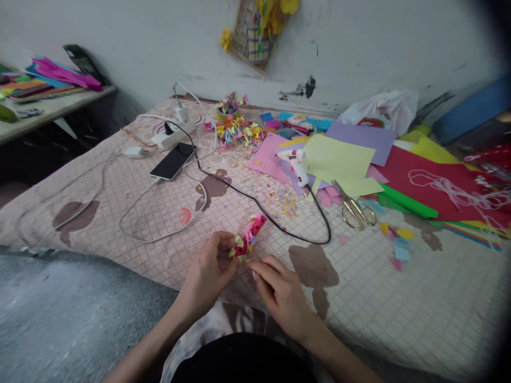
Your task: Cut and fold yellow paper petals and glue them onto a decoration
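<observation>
A small red and pink craft piece (252,230) with pale yellow bits stuck on it is held over the near edge of the table. My left hand (211,266) pinches its lower left end between thumb and fingers. From the right, my right hand (281,290) brings thumb and fingertips together at the piece's lower edge. Whether a tiny bit sits between those fingertips is too small to make out. Past the piece lies the black cord (255,199) of a white glue gun (296,166), which rests on coloured paper.
Gold-handled scissors (353,207) lie right of the glue gun. A phone (173,161) and a power strip (173,135) with looping cables are on the left. Paper scraps (285,202) and a heap of cut pieces (239,133) sit farther back. Coloured sheets (339,157) spread rightward.
</observation>
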`<state>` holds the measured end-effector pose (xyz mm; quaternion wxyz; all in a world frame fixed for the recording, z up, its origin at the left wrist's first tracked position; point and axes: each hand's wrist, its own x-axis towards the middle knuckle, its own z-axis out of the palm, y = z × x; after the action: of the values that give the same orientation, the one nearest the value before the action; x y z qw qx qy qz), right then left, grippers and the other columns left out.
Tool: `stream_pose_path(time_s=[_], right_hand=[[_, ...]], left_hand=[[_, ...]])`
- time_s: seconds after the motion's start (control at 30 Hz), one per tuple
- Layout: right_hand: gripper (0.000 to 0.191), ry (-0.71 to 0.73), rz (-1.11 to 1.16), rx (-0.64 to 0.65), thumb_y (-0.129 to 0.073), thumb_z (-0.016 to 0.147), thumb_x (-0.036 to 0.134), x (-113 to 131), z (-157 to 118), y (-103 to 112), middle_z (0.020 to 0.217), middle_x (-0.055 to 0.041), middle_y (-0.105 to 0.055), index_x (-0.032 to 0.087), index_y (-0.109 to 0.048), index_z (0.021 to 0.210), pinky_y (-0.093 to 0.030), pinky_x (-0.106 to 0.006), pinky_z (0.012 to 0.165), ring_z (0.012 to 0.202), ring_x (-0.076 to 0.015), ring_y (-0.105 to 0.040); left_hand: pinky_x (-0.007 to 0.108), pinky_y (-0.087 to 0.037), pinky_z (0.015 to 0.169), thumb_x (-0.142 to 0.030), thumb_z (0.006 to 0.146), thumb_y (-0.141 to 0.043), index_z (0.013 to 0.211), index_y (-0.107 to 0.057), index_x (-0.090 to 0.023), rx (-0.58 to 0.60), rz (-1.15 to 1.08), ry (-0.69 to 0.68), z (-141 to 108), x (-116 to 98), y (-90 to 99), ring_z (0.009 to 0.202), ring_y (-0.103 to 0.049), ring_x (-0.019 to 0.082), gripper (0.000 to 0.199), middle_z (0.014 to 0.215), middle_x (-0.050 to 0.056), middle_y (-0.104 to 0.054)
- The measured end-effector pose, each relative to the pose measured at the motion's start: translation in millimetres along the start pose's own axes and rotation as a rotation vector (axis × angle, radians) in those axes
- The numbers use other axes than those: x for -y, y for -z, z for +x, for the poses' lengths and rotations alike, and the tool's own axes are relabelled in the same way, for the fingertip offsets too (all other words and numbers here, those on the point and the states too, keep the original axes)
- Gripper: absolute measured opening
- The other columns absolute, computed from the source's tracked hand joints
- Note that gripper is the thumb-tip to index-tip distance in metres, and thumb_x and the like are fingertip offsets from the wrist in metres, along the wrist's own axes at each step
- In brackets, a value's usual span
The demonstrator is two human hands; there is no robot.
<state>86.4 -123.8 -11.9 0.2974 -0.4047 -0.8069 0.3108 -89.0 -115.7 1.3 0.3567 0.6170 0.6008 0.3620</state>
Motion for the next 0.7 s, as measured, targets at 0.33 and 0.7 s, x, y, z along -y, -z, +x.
stream_pose_path(time_s=[0.33, 0.7], right_hand=[[0.03, 0.0, 0.008, -0.017, -0.04, 0.089, 0.016, -0.1, -0.6, -0.3, 0.086, -0.0048, -0.056, 0.02, -0.056, 0.114, -0.048, -0.027, 0.066, 0.073, -0.0144, -0.055], [0.029, -0.002, 0.012, -0.026, -0.041, 0.089, 0.015, 0.0, -0.9, -1.9, 0.086, -0.0048, -0.056, 0.021, -0.056, 0.113, -0.048, -0.029, 0.067, 0.074, -0.0151, -0.056]], left_hand=[[0.031, -0.048, 0.078, -0.019, 0.076, -0.058, 0.103, -0.048, -0.019, -0.018, -0.021, -0.017, -2.4, 0.4, 1.4, 0.089, -0.058, 0.016, 0.029, 0.099, 0.005, -0.058], [0.031, -0.048, 0.076, -0.016, 0.075, -0.056, 0.108, -0.045, -0.02, -0.016, 0.034, -0.005, 0.7, 4.1, -2.6, 0.082, -0.058, 0.015, 0.035, 0.092, 0.003, -0.058]])
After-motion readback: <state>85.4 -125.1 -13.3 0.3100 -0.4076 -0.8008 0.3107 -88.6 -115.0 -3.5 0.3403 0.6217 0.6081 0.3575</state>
